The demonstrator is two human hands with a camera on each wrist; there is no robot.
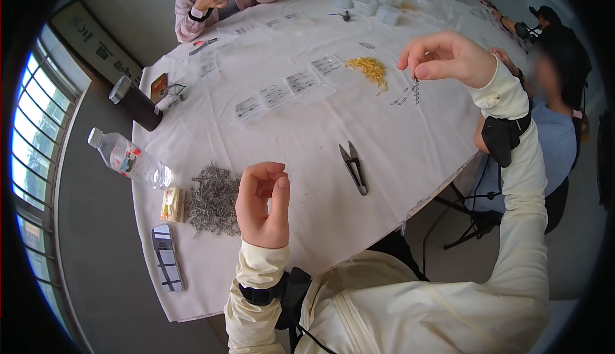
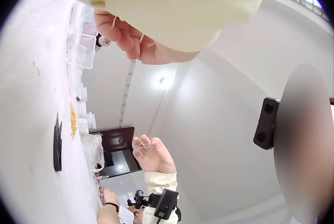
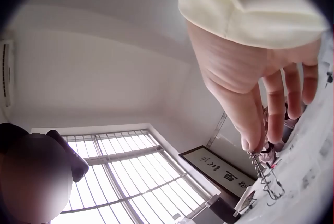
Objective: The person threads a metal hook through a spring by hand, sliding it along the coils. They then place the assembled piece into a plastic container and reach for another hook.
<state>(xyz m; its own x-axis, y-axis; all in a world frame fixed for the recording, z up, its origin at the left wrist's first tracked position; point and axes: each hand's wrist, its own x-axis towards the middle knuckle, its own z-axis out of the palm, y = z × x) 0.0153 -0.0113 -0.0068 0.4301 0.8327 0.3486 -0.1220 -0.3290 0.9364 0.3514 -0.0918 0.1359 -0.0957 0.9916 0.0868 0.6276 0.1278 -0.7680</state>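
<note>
Thumb and forefinger of the right hand (image 1: 451, 58) pinch a small cluster of thin metal wire pieces (image 1: 416, 90), which dangles above the far right of the white cloth. In the right wrist view the cluster (image 3: 267, 182) hangs below the fingertips and shows coils and curved hooks; the other fingers of the right hand (image 3: 255, 88) point loosely down. The left hand (image 1: 264, 205) is raised beside a grey pile of small metal pieces (image 1: 214, 199), its fingers loosely bent and nothing clearly visible in them. Black thread snips (image 1: 354, 168) lie between the hands, blades apart.
Clear compartment trays (image 1: 275, 95) and a yellow heap (image 1: 368, 70) lie across the cloth. At left are a bottle (image 1: 131, 159), a dark flask (image 1: 138, 104), a small box (image 1: 172, 204) and a phone (image 1: 168, 258). Other people sit around the table (image 1: 307, 226).
</note>
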